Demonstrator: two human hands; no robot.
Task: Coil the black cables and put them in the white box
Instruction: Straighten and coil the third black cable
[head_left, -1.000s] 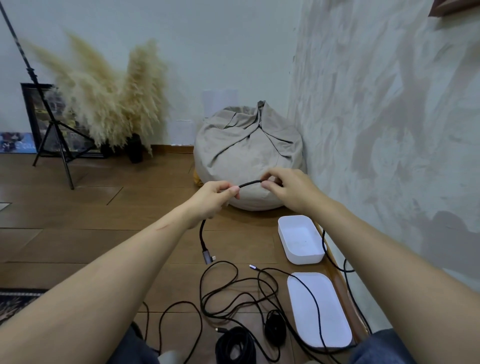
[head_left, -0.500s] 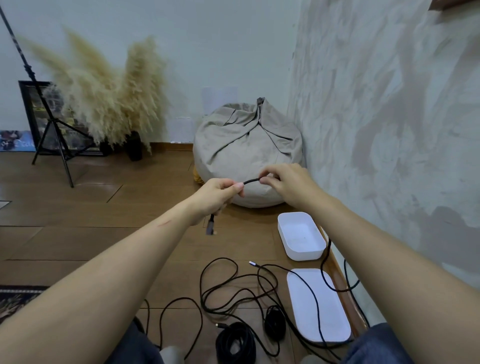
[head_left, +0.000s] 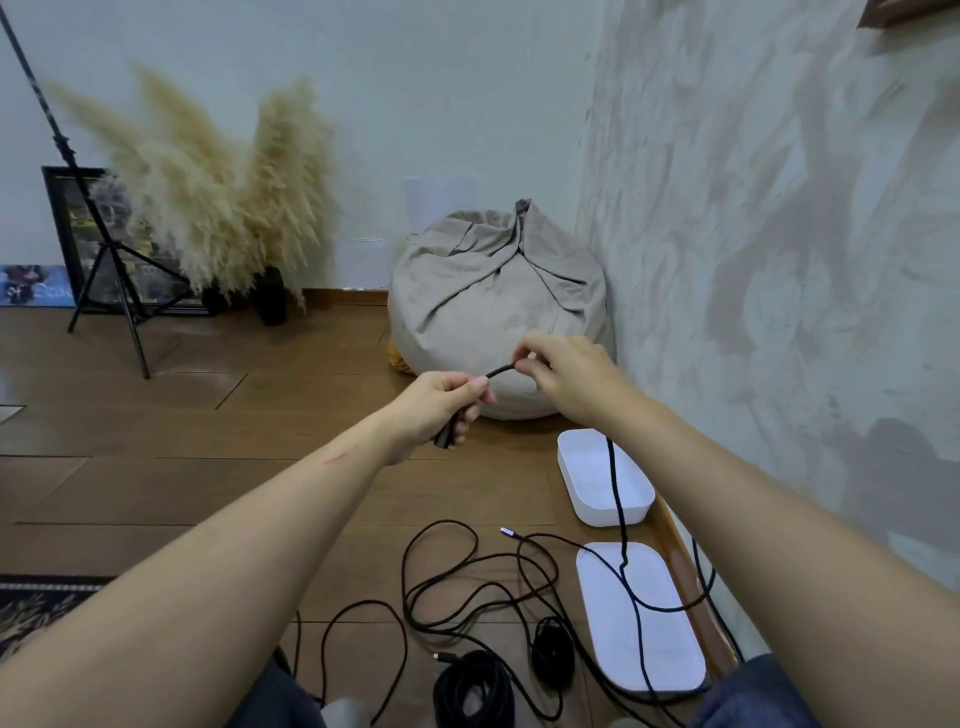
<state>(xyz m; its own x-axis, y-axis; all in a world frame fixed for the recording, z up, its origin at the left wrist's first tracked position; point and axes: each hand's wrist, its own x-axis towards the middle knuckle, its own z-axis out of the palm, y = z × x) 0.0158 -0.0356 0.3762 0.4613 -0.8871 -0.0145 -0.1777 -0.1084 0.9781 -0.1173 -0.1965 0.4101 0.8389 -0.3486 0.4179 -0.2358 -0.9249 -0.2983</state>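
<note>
left hand (head_left: 441, 408): fingers curled round black cable (head_left: 500, 370) | right hand (head_left: 569, 382): pinching it (both held out ahead)

A cable (head_left: 616, 488) is hanging across the box's (head_left: 592, 512) open top, partly barring the way in from above. The wall (head_left: 779, 260) is hemming its right side, the beanbag (head_left: 493, 301) is standing beyond, and the lid (head_left: 670, 654) and loose cables (head_left: 413, 603) are lying nearer. Bare floor (head_left: 467, 493) on its left is leaving a hand room.

The black cable (head_left: 616, 483) now hangs straighter beneath the right hand (head_left: 571, 382); its plug (head_left: 443, 439), earlier dangling below the left hand (head_left: 431, 410), sits against those fingers.
</note>
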